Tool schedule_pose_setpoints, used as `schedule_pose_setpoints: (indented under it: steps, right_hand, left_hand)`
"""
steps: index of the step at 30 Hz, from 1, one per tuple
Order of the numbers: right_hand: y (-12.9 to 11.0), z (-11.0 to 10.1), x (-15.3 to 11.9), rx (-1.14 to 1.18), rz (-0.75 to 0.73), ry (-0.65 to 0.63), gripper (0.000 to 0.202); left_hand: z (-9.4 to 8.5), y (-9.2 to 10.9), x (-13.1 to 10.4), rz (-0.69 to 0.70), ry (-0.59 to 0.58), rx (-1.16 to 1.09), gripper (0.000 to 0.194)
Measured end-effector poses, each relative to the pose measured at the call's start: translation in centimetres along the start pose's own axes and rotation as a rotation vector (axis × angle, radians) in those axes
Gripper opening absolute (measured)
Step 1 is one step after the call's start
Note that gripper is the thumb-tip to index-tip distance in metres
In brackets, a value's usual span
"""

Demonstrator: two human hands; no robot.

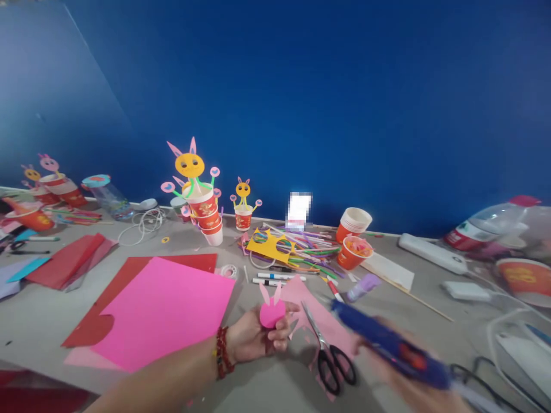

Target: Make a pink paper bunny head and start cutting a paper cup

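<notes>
Between the fingers of my left hand (253, 338) is a pink paper bunny head (272, 314), a round cutout with two pale pink ears standing up. A beaded bracelet circles that wrist. My right hand (396, 367), blurred, grips a blue hot glue gun (387, 344) whose nozzle points left toward the paper head, apart from it. Black-handled scissors (330, 353) lie on the table between my hands, partly over a sheet of light pink paper (318, 312).
Bright pink paper (172, 315) lies over red paper on the left. Decorated paper cups (202, 209) with bunny faces stand behind. Pipe cleaners and a yellow cut sheet (271, 245) fill the middle. A power strip (433, 253), cords and a bottle (482, 226) are at right.
</notes>
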State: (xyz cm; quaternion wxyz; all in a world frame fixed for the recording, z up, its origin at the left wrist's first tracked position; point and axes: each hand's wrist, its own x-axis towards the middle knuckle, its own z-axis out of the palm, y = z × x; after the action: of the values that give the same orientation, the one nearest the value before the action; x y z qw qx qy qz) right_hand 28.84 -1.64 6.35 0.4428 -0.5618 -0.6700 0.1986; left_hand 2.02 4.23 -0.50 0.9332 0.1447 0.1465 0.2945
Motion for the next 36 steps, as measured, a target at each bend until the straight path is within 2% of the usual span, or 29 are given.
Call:
schedule_pose_setpoints:
  steps: [2, 3, 4, 7, 13, 19, 30, 36]
  right_hand:
    - [-1.6, 3.0, 0.0, 0.016, -0.048, -0.354, 0.019]
    - [-2.1, 4.2, 0.3, 0.030, -0.059, -0.457, 0.018]
    - [-2.4, 5.1, 0.5, 0.029, -0.057, -0.480, 0.020]
    - [-2.2, 6.5, 1.0, -0.039, -0.103, -0.438, 0.022]
    - [-0.7, 6.2, 0.7, -0.091, -0.098, -0.384, 0.024]
    - [-0.9, 6.4, 0.5, -0.052, -0.071, -0.409, 0.024]
    - [0.8, 6.7, 0.2, -0.103, -0.140, -0.447, 0.016]
    - [0.8, 6.9, 0.1, -0.118, -0.162, -0.414, 0.018]
  left_hand:
    - [-0.1, -0.1, 0.0, 0.008, 0.027, 0.014, 0.033]
    - [-0.1, -0.1, 0.0, 0.011, 0.041, 0.015, 0.032]
    - [-0.2, -0.1, 0.1, 0.013, 0.055, 0.017, 0.032]
    - [-0.2, -0.1, 0.2, 0.024, 0.083, 0.041, 0.034]
    - [0.3, 0.2, 0.3, 0.029, 0.083, 0.029, 0.032]
    - [0.3, 0.3, 0.4, 0.010, 0.059, 0.022, 0.033]
    - [0.0, 0.1, 0.4, 0.036, 0.084, 0.105, 0.036]
    - [0.0, 0.0, 0.4, 0.033, 0.095, 0.110, 0.035]
